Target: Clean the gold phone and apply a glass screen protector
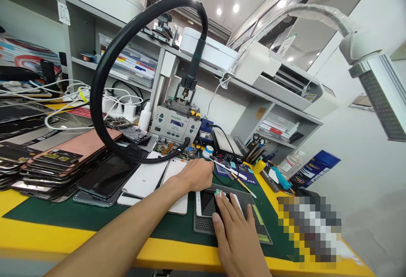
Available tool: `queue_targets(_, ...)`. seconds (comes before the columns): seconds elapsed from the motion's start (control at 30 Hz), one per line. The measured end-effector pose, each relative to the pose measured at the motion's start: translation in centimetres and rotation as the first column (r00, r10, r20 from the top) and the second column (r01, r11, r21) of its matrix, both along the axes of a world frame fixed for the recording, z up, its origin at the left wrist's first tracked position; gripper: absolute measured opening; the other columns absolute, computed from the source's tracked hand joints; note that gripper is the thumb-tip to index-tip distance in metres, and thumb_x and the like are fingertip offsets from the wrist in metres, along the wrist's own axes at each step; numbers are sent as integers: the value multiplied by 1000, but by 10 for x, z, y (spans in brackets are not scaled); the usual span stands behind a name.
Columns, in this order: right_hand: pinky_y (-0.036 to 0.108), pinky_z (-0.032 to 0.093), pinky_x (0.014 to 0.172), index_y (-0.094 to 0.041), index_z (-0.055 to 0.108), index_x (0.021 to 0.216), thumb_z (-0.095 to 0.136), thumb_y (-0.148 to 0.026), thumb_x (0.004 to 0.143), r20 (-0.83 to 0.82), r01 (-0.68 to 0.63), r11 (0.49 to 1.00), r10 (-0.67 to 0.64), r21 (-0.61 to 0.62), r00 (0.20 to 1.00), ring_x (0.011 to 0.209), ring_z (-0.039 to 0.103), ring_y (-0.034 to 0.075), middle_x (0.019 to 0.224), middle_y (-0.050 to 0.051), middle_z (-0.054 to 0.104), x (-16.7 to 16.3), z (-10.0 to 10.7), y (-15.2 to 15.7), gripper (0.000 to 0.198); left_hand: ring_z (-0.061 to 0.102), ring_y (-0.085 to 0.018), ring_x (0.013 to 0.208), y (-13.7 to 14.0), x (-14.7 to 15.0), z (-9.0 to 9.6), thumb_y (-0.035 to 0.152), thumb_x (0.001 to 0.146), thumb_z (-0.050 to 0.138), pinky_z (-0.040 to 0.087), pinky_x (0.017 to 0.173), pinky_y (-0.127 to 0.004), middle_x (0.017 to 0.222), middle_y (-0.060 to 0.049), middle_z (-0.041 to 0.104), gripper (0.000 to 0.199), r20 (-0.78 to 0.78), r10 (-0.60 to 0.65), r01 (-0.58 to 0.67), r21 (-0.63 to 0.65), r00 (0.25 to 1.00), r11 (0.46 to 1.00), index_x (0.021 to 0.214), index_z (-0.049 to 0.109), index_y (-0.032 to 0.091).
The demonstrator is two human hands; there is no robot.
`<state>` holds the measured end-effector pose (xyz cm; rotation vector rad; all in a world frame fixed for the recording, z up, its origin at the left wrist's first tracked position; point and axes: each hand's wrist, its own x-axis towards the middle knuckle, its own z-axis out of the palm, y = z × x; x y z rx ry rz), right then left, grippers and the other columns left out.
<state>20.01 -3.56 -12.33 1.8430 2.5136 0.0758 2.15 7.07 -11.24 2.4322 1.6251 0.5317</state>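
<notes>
A white-framed phone [207,204] with a dark screen lies on a grey perforated mat [203,225]. My right hand [236,237] rests flat across the phone's right part, fingers stretched and thumb apart. A small green-and-white piece [218,193] shows at its fingertips; I cannot tell whether it is stuck to the phone or under the fingers. Just beyond the phone's upper left corner, my left hand [198,174] is closed with the fingers curled down; anything in it is hidden. Behind that hand stand a small blue-and-white jar [208,151] and a white pen-like tool [228,168].
White phones [144,179] lie left of the mat, beside stacked phone parts [63,154]. Behind stands a rework station [174,122] with a thick black hose [98,82] arching over the left side. A lamp [380,86] hangs at right. Blurred items [311,230] sit at the right edge.
</notes>
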Motion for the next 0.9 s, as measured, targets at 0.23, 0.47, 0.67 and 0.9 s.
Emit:
queue_targets(0.23,70,11,124,-25,35,160,15,-53,108,-55,-5,1000,6,16,998,157,21,31,165,-6,31,-16,5,18,63,68,-20,96,0,-1,3,37,102,63,59,87,-41,111,-7,69,26,-1,14,-14,3,1000,1000,115,66,15)
queue_targets(0.47,71,10,122,-27,35,160,18,-55,107,19,41,997,-40,-60,999,156,19,34,164,-7,26,-16,4,-4,63,68,-20,95,-1,-3,5,37,102,63,59,86,-40,110,-7,69,26,2,4,-4,-14,1000,1000,114,66,15)
queue_targets(0.67,76,11,118,-30,36,159,22,-58,106,31,18,991,-14,-131,999,154,20,38,163,-7,24,-4,-7,-11,62,68,-20,94,-5,-3,8,38,102,62,59,85,-39,109,-7,69,26,5,3,-3,-17,1000,1000,113,66,15)
queue_targets(0.9,78,13,117,-34,37,159,27,-55,106,75,-2,993,10,-118,997,153,23,39,162,-6,25,5,-14,-18,58,68,-20,95,-1,-2,3,38,102,62,59,85,-40,110,-7,69,26,-8,-2,2,-15,1000,1000,115,66,15)
